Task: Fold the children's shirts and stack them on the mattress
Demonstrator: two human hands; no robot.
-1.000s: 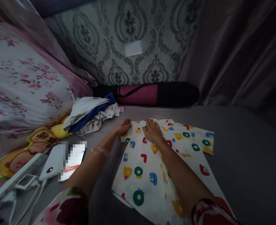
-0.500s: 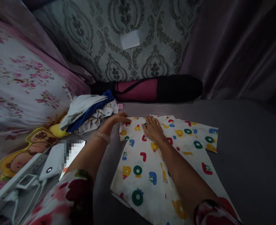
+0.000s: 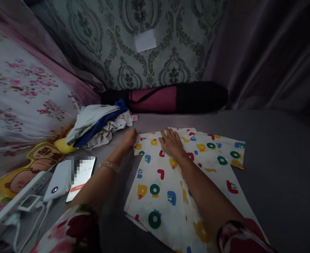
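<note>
A white short-sleeved shirt point(image 3: 157, 211) printed with colourful letters lies spread on the grey sheet, its collar end away from me. My right hand point(image 3: 172, 144) rests flat on the upper part of the shirt, fingers stretched out. At the end of the left sleeve is my left hand point(image 3: 130, 138), its fingers closed at the sleeve's edge; the fingertips are partly hidden. My right forearm covers part of the shirt's button front.
A heap of clothes point(image 3: 97, 117) lies at the left, near a yellow plush toy point(image 3: 20, 175). A phone point(image 3: 82, 179), a white power bank point(image 3: 58, 181) and a power strip point(image 3: 18, 203) are at the near left. Against the wall lies a long black-and-maroon bag point(image 3: 165, 100).
My left hand was stretched over the sleeve's upper corner and has drawn back to its outer edge, fingers now closed. My right hand stays flat on the shirt. The view has tilted down slightly.
</note>
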